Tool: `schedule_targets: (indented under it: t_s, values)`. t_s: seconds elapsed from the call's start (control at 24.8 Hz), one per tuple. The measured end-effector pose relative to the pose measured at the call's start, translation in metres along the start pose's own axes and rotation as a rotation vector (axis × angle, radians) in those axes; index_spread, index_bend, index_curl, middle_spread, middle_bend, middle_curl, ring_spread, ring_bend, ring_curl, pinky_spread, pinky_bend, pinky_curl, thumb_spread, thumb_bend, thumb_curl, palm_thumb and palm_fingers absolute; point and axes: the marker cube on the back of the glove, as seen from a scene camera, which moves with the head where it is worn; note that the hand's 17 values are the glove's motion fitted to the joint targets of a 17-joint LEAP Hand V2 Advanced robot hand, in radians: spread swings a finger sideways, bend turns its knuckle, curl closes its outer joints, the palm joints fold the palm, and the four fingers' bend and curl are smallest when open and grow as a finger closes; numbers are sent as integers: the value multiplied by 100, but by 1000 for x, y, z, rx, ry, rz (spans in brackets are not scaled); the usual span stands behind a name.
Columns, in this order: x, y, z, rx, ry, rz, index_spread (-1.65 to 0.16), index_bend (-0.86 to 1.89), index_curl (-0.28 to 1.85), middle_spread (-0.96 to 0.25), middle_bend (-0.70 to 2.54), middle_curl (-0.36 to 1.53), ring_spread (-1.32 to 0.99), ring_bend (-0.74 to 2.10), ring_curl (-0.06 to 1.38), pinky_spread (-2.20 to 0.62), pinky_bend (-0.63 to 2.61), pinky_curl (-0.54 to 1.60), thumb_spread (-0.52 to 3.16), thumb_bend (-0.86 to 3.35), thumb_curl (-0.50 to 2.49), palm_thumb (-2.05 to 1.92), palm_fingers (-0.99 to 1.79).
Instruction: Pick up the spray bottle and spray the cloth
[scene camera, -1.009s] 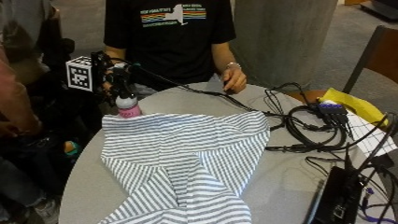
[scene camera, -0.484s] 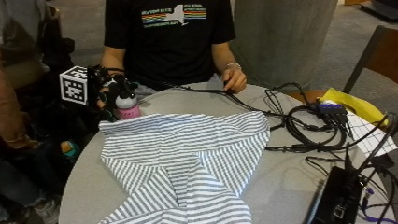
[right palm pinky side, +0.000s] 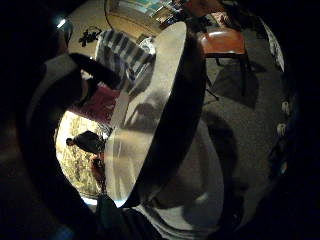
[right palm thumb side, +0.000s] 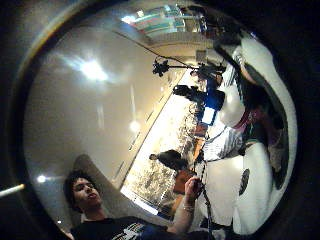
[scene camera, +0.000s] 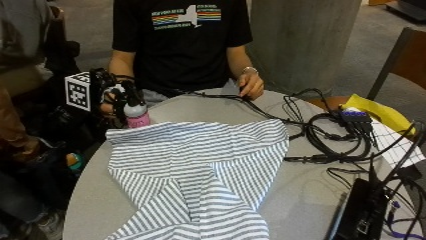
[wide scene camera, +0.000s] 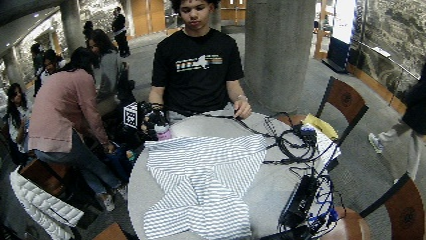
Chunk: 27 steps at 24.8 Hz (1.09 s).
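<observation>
Round table (scene camera: 306, 200) | striped cloth (scene camera: 200, 175) spread; cables (scene camera: 326, 135) beside | hand (scene camera: 114, 97) grips spray bottle (scene camera: 136, 114)

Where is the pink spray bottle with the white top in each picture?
Outside view: pink spray bottle with white top in the black-gloved right hand, beside the striped cloth.
Wide outside view: same spot.
Thumb side palm view: white top close up.
Little finger side palm view: cannot tell.
Shared landmark: the striped cloth.

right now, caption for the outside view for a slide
Gloved right hand grips a pink spray bottle at the edge of a striped cloth.
</observation>
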Motion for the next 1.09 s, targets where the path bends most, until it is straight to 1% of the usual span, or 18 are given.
schedule_targets:
  t_s: [0.08,0.28,0.44,0.61,0.69,0.81,0.89,1.09]
  values:
    - [0,0,-1,11,-8,-3,-25,29,26,-7,28,44,-9,53,39,-12,47,35,61,5,53,119,123]
    - [2,3,0,1,-28,19,-23,33,33,-9,31,48,-12,57,45,-22,48,38,47,4,57,122,124]
    - [2,3,-1,12,-23,15,-22,35,37,-10,32,50,-13,55,46,-25,48,39,40,1,59,121,120]
    - [-2,1,0,14,-13,-8,-20,31,39,-8,28,49,-9,41,44,-20,49,39,41,-2,60,120,104]
    - [-1,2,0,-9,-10,-3,-21,24,39,-6,23,48,-8,38,43,-14,51,40,47,-1,60,120,90]
    - [1,4,3,-67,-5,9,-24,6,35,-3,23,48,-5,36,43,-2,55,42,60,-4,59,115,71]
    - [1,6,4,-104,2,15,-26,1,31,-1,22,47,-4,35,42,4,58,43,65,-5,58,111,62]
    - [1,5,9,-161,34,15,-29,0,23,2,20,45,0,35,40,16,63,42,74,-6,54,101,46]
